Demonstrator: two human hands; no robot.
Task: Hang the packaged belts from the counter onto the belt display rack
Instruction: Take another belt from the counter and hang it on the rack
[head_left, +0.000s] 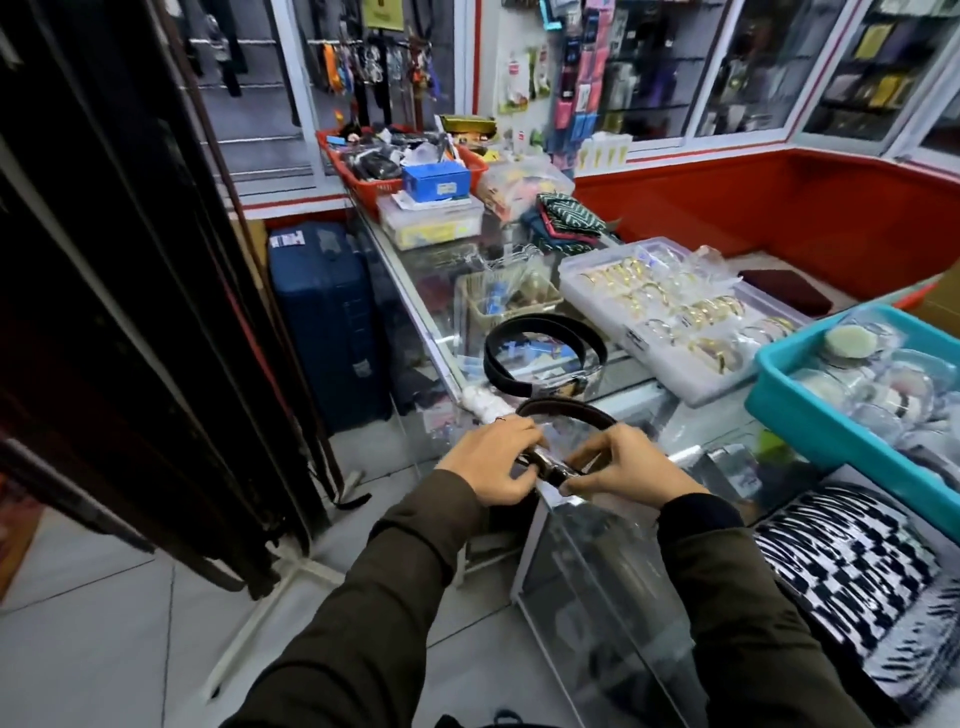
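A coiled dark brown belt (566, 413) in clear plastic wrap is held just above the near corner of the glass counter (623, 400). My left hand (493, 457) grips its buckle end from the left. My right hand (623, 465) pinches the buckle (550, 467) from the right. A second coiled black packaged belt (540, 351) lies on the counter just beyond. The belt display rack (130, 312), full of hanging dark belts, stands at the left.
On the counter sit a white tray of gold rings (670, 312), a teal basket (831, 410), a red basket (363, 176) and boxes. A blue suitcase (327, 322) stands on the floor between rack and counter. Black-and-white items (852, 571) lie at right.
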